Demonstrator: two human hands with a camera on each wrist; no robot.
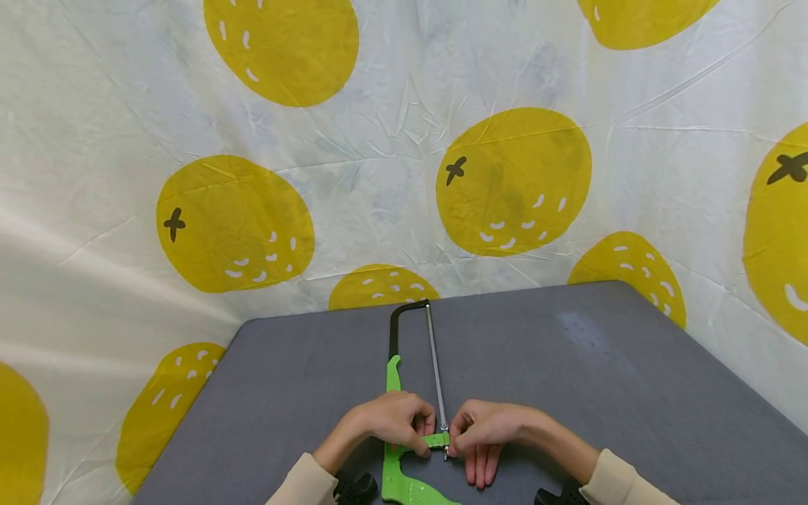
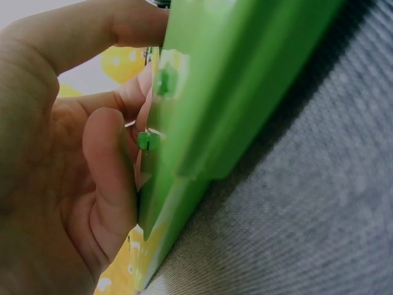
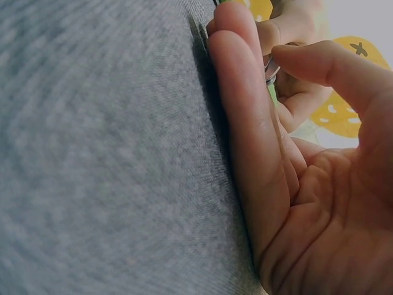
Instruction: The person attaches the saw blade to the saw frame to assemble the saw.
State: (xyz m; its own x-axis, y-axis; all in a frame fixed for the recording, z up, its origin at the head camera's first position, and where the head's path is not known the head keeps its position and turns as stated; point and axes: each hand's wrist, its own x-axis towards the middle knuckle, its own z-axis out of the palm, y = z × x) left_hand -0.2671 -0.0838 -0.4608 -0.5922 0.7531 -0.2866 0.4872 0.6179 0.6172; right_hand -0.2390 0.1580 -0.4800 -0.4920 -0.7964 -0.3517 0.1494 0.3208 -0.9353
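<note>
A hacksaw (image 1: 393, 477) with a green handle and a dark curved front frame lies on the grey surface, its silver blade (image 1: 435, 365) on the right side. My left hand (image 1: 398, 419) grips the green crosspiece (image 1: 435, 440) at the blade's handle end, thumb below and fingers above. In the left wrist view, green plastic (image 2: 202, 110) fills the space beside the left fingers (image 2: 107, 153). My right hand (image 1: 489, 428) pinches with thumb and index finger at the small metal fitting (image 1: 445, 452) there. Its other fingers (image 3: 252, 123) extend along the surface; the fitting is mostly hidden by fingertips.
The grey padded table (image 1: 303, 379) extends to either side of the saw. A white cloth (image 1: 379, 189) printed with yellow fruit hangs behind and to the left of it. Pale sleeves (image 1: 306, 484) and black wrist devices (image 1: 356, 489) are near the bottom edge.
</note>
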